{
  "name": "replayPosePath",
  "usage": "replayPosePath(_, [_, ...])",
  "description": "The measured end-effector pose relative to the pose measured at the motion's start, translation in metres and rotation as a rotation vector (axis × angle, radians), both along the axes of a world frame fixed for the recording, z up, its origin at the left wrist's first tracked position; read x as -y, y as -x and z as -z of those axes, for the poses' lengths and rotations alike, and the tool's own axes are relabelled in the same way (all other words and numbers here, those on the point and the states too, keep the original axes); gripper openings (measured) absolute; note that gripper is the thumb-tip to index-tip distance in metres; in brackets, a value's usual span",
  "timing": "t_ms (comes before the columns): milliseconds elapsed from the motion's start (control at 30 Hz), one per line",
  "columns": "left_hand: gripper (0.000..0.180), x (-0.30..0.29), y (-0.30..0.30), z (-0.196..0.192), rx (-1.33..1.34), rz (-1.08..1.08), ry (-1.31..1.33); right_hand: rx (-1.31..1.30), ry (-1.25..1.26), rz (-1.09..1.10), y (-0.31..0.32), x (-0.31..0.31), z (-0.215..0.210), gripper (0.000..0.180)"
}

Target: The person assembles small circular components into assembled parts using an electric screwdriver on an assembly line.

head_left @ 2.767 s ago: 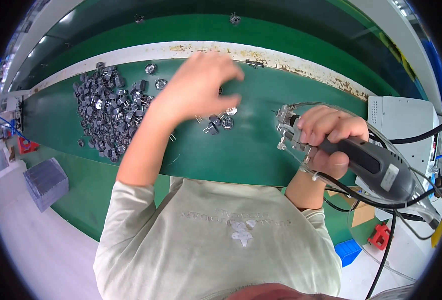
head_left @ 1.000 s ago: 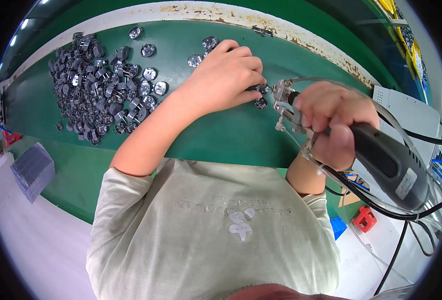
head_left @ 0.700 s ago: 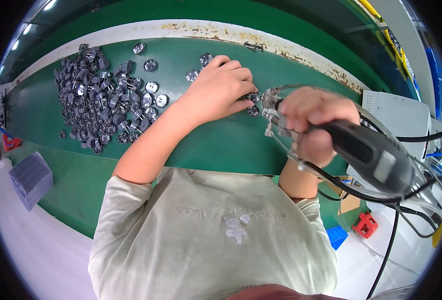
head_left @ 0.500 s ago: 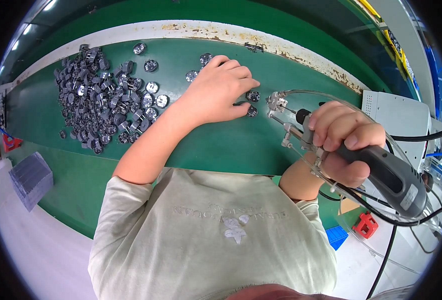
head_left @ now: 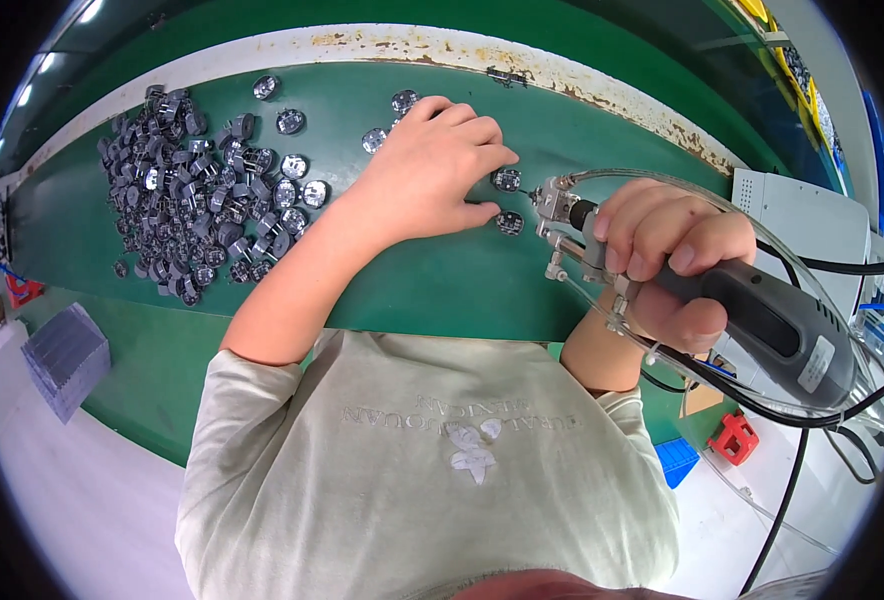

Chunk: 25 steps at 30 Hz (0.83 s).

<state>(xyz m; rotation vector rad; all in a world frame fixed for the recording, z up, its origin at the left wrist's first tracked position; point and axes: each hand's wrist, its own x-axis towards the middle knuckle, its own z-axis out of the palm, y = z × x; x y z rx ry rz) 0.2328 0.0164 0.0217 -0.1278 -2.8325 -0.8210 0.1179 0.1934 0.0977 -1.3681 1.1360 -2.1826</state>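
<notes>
My left hand [head_left: 430, 172] rests low over the green tabletop, thumb and index finger apart. Beside its fingertips lie two small round dark parts, a rear one [head_left: 505, 180] and a nearer one [head_left: 510, 222]; the thumb tip is close to the nearer one. Whether anything lies under the palm is hidden. My right hand [head_left: 677, 240] is wrapped round a grey electric screwdriver [head_left: 787, 325] with a metal head and clear tubing. Its thin tip points left and ends just right of the rear part.
At the left a large heap of round dark parts [head_left: 187, 190] with metal pins covers the green table [head_left: 412, 285]. A rusty white ledge [head_left: 382, 42] runs along the back. A light grey box [head_left: 802, 215] stands at the right, with black cables [head_left: 787, 480] hanging below it.
The screwdriver has moved slightly left, bringing its tip closer to the rear part. My left thumb and index finger have spread a little, and the two parts lie further apart.
</notes>
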Motion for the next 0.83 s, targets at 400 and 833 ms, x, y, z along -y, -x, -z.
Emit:
replayPosePath(400, [0.025,-0.0020,0.0022,0.0074,-0.036,-0.023,0.051,-0.078,-0.093,-0.070,0.0023,0.0046,0.0040,0.038])
replayPosePath(833, [0.026,-0.0007,0.0009,0.0086,-0.029,-0.004,0.029,0.029,-0.032,-0.099,-0.0011,0.0063,0.0068,0.039])
